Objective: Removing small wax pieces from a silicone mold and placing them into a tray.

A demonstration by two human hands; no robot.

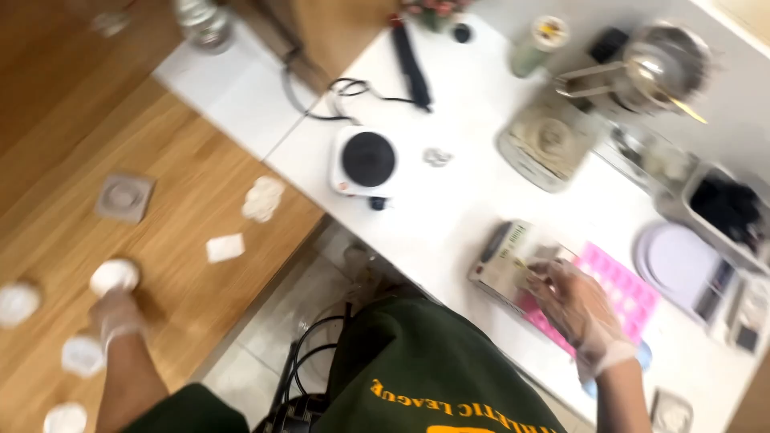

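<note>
The picture is motion-blurred. My left hand [115, 314], in a thin clear glove, reaches down to the wooden floor and closes around a round white lump [113, 275]. My right hand [573, 305], also gloved, rests on the white table [449, 208] over a pink grid mould [622, 289]. Its fingers pinch a small thin stick-like item [525, 265] next to a flat grey box-like object [505, 261].
More white lumps [18, 302] and crumpled white papers [262, 198] lie on the wooden floor [160, 160]. The table carries a small white hotplate [365, 160], a black cable, a metal pot [662, 68], a round container [545, 140], a lilac scale [682, 261] and a tray of dark items.
</note>
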